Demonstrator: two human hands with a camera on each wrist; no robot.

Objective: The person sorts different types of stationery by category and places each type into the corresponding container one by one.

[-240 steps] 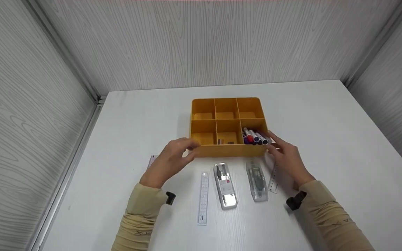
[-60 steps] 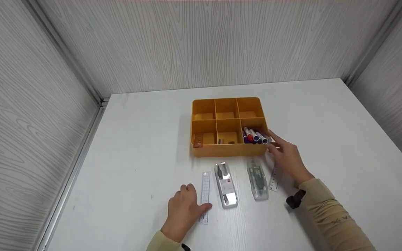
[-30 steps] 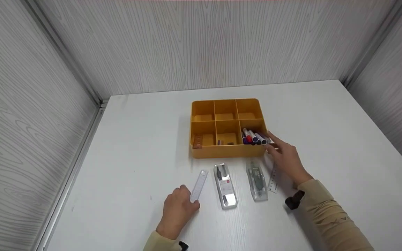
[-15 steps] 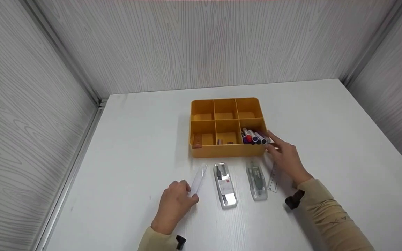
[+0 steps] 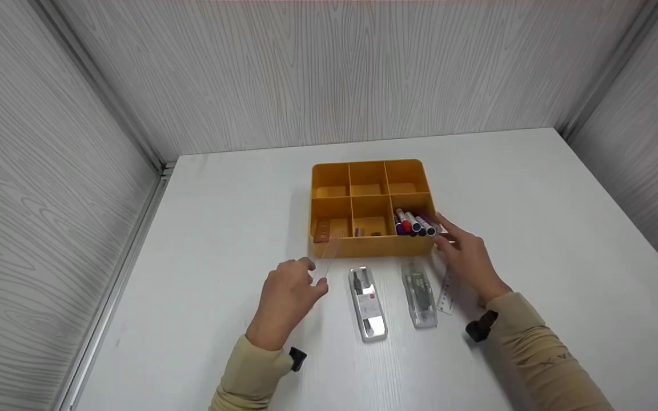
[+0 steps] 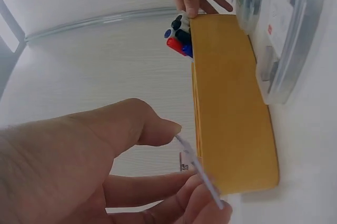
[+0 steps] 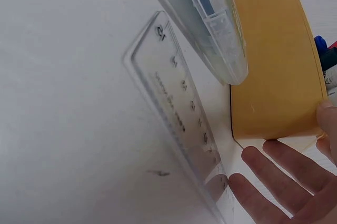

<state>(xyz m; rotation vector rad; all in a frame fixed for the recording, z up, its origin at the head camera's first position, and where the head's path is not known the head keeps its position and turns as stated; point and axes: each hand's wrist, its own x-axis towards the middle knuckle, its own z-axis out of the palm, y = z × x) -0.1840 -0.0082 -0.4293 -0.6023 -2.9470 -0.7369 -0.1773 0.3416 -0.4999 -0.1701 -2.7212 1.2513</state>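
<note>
a clear ruler (image 5: 330,246) was pinched between the thumb and fingers of the left hand (image 5: 286,297), its far end overlapping the rim of the yellow tray (image 5: 380,246) at the front-left compartment; whether they touched could not be told. the tray's front-right corner was touched by the right hand (image 5: 472,260), whose fingers were held mostly straight. markers (image 5: 412,222) were gathered in the compartment there. before the tray, two clear cases (image 5: 368,305) (image 5: 419,294) and a second ruler (image 7: 174,87) were seen lying.
</note>
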